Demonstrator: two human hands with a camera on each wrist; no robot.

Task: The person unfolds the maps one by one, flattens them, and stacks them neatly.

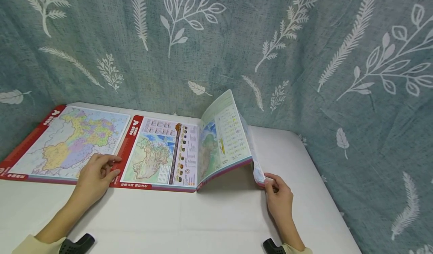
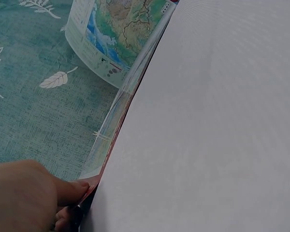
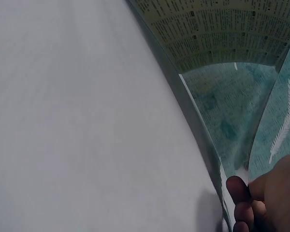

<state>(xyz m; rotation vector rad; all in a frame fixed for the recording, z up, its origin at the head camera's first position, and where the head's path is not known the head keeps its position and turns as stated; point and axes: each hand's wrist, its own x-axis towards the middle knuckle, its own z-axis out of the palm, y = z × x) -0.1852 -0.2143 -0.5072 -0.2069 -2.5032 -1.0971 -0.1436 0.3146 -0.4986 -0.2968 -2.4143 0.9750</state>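
Note:
A laminated folding map with a red left border lies partly flat on the white table. Its middle panel stands up at a slant, and the far right panel slopes down behind it. At the red border, my left hand pinches the map's edge between thumb and fingers; the left wrist view shows the thumb on the red corner. My right hand grips the right end of the map near its front corner. The right wrist view shows those fingers and the printed underside.
Another map with coloured regions and a red border lies to the left, close beside the folding one. White cloth covers the table. Behind and to the right hangs a blue-green curtain with white leaf prints.

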